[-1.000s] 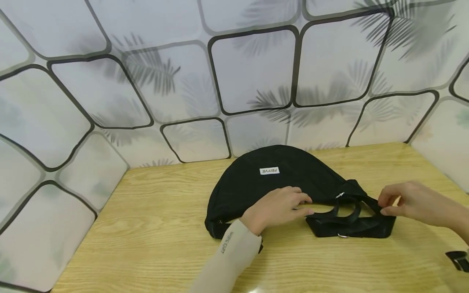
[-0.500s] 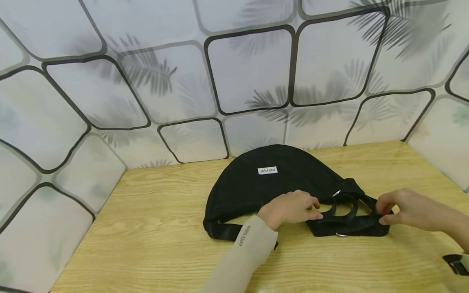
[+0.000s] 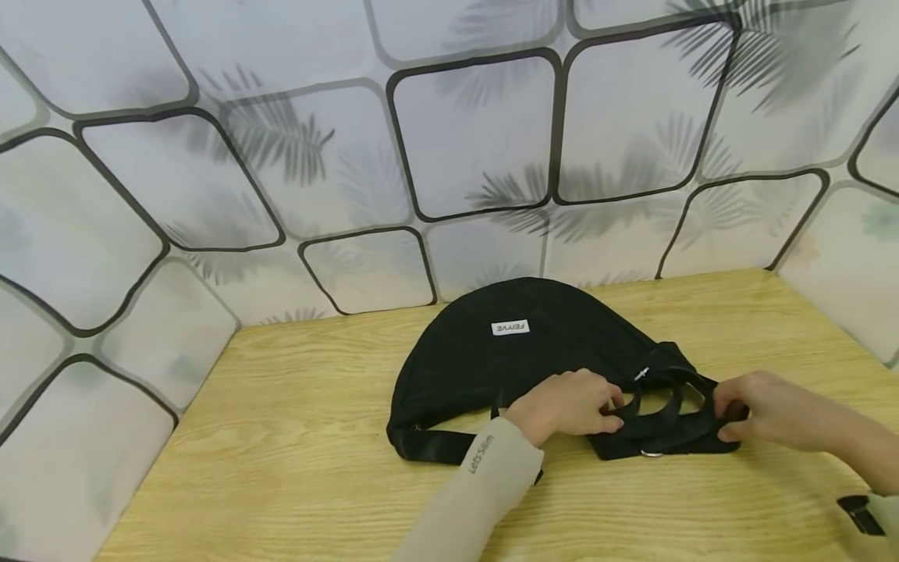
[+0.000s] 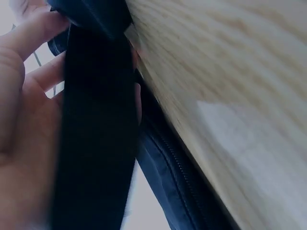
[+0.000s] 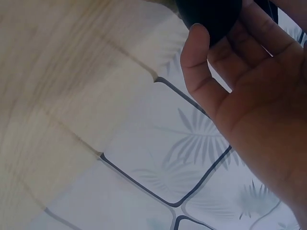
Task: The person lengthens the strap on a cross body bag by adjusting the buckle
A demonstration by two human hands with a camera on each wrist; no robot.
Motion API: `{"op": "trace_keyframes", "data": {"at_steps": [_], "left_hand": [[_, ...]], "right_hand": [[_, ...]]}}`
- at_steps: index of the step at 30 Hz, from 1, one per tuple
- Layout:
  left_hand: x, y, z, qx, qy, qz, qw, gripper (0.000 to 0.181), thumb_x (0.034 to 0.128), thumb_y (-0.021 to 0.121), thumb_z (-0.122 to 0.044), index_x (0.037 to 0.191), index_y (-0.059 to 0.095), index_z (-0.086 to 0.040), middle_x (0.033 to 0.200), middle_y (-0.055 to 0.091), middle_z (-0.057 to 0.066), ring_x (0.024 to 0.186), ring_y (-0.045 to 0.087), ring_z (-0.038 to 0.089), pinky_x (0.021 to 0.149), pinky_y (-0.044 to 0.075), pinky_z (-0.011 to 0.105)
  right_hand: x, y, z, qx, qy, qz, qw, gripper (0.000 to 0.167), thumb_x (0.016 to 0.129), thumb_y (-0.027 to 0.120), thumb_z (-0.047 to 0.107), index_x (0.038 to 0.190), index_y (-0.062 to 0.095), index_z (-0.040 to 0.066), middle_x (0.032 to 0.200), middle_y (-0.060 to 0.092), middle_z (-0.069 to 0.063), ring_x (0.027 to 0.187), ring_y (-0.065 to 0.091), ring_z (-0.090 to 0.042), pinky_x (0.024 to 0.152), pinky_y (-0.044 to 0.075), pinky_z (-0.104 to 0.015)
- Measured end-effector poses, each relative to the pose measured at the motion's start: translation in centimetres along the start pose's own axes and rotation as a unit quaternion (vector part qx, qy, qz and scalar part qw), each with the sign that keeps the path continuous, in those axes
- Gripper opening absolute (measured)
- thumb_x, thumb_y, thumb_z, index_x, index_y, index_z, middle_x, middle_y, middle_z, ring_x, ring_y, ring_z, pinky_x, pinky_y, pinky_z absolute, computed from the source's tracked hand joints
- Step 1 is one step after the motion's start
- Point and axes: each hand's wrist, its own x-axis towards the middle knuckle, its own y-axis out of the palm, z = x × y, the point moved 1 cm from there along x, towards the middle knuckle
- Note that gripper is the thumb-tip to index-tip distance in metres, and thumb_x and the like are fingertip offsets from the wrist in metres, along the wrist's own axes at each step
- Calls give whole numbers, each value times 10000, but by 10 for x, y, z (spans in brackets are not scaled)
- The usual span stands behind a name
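Note:
A black half-moon bag [image 3: 520,351] lies flat on the wooden table, its white label upside down. Folded black strap [image 3: 674,425] is gathered at its right, with a metal ring on the near edge. My left hand [image 3: 565,402] pinches the left part of this strap between thumb and fingers. In the left wrist view a wide strap [image 4: 98,129] runs across the palm. Opposite it, my right hand [image 3: 772,410] pinches the strap's right end. The right wrist view has the thumb [image 5: 197,57] and fingers against a rounded black end [image 5: 211,19].
Behind the bag stands a pale wall [image 3: 485,140] with dark outlines and leaf prints, and it continues along both sides. Wooden table top [image 3: 281,453] extends left and in front of the bag. A black buckle [image 3: 860,513] is at the right cuff.
My left hand has moved right onto the strap. The right hand has shifted slightly left and down, and the strap bundle has drawn narrower. The bag's body stays nearly in place.

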Motion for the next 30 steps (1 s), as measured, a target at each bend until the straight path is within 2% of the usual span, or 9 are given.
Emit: {"op": "trace_keyframes", "data": {"at_steps": [4, 7, 10, 12, 15, 21, 23, 30], "left_hand": [[-2, 1, -2, 305, -2, -134, 9994, 277, 1026, 637, -255, 1295, 702, -267, 1119, 669, -185, 785, 563, -18, 673, 430, 152], [-6, 3, -1, 671, 41, -304, 9973, 245, 1024, 634, -213, 1245, 720, -278, 1135, 666, -190, 811, 561, -17, 684, 440, 159], [-12, 4, 5, 873, 109, -464, 9950, 132, 1026, 627, -190, 1064, 736, -256, 965, 644, -159, 761, 536, 10, 653, 433, 175], [-16, 5, 11, 857, 119, -557, 9947, 119, 1027, 624, -179, 977, 715, -237, 892, 610, -143, 733, 517, 21, 629, 421, 184], [-23, 4, 21, 793, 83, -616, 9949, 120, 1031, 621, -178, 946, 694, -223, 851, 571, -126, 723, 502, 34, 623, 410, 195], [-41, 3, 38, 495, -10, -520, 9974, 175, 1037, 611, -156, 865, 621, -186, 772, 470, -74, 698, 453, 78, 608, 369, 218], [-47, 2, 42, 371, -25, -493, 9981, 188, 1037, 610, -144, 852, 605, -181, 758, 451, -67, 687, 441, 82, 601, 362, 219], [-76, -1, 60, -8, -168, -479, 9987, 144, 1027, 617, -102, 937, 703, -173, 844, 586, -88, 691, 476, 68, 619, 385, 204]], "right_hand": [[1, 5, -1, -311, 15, -124, 9994, 220, 794, 847, 88, 820, 633, 134, 801, 587, 122, 692, 481, 21, 557, 438, -291], [1, 7, -1, -511, 81, -199, 9985, 227, 785, 854, 92, 829, 634, 126, 809, 589, 103, 698, 479, 15, 564, 442, -296], [1, 8, -1, -664, 209, -243, 9973, 246, 769, 870, 108, 836, 633, 123, 811, 591, 101, 701, 480, 14, 574, 447, -297], [1, 8, -2, -730, 257, -248, 9967, 262, 754, 881, 119, 842, 634, 123, 811, 590, 104, 704, 476, 6, 582, 444, -301], [1, 9, -2, -865, 324, -270, 9954, 292, 726, 899, 135, 866, 644, 106, 829, 603, 95, 724, 506, -35, 606, 460, -322], [4, 10, -5, -1096, 529, -180, 9924, 349, 706, 910, 143, 936, 673, 29, 915, 669, -5, 824, 636, -240, 688, 530, -415], [4, 10, -7, -1072, 502, -163, 9928, 341, 706, 906, 135, 936, 677, 28, 924, 676, -18, 829, 640, -249, 690, 531, -412], [1, 7, -13, -868, 103, -290, 9957, 265, 721, 885, 123, 858, 663, 169, 871, 600, 152, 760, 512, -12, 627, 462, -307]]}}
